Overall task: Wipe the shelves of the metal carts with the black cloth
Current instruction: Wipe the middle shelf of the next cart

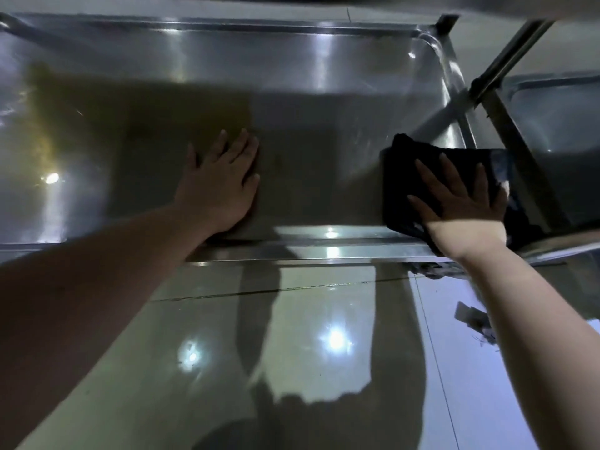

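Glossy, light-flecked tiled floor [308, 306]

No readable text, labels or numbers anywhere.

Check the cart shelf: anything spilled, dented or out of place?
Nothing stands out. The shelf shows only glare and shadow, no spill or dent. The left hand lies flat on it; the right hand presses the black cloth by the right corner.
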### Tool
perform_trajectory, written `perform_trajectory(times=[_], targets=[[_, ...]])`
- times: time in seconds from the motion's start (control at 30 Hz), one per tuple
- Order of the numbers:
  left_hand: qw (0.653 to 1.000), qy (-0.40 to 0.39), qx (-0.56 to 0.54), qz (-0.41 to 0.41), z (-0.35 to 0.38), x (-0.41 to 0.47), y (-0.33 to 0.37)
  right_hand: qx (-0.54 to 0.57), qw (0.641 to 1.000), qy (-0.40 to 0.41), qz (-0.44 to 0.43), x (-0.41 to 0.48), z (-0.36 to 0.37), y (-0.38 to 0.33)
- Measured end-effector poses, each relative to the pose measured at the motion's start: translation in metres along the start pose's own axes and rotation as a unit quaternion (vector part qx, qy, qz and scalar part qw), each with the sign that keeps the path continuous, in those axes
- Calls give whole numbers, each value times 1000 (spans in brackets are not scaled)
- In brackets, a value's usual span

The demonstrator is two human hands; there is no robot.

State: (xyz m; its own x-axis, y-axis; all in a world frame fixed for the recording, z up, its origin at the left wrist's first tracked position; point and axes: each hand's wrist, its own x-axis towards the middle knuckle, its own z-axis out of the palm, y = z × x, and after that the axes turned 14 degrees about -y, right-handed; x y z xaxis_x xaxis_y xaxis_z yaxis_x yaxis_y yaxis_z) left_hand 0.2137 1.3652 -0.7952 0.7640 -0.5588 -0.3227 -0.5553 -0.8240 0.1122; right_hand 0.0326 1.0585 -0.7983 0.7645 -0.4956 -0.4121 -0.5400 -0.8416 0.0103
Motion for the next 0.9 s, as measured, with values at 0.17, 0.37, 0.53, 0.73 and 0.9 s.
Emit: perform_trajectory(times=[0.17, 0.37, 0.53, 0.73, 0.9], targets=[[998, -25, -6, -49, -1, -28, -77, 9, 1000, -19, 15, -2, -4, -3], [998, -22, 10, -57, 1, -28, -77, -24, 995, -21, -90, -28, -4, -149], [998, -6, 7, -60, 6, -29, -81, -37, 979, -23, -200, -46, 8, -246], [998, -7, -1, -60, 7, -28, -82, 16, 999, 9, -34, 5, -7, -97], [998, -8, 14, -60, 9, -26, -77, 74, 991, -4, 108, 14, -13, -58]])
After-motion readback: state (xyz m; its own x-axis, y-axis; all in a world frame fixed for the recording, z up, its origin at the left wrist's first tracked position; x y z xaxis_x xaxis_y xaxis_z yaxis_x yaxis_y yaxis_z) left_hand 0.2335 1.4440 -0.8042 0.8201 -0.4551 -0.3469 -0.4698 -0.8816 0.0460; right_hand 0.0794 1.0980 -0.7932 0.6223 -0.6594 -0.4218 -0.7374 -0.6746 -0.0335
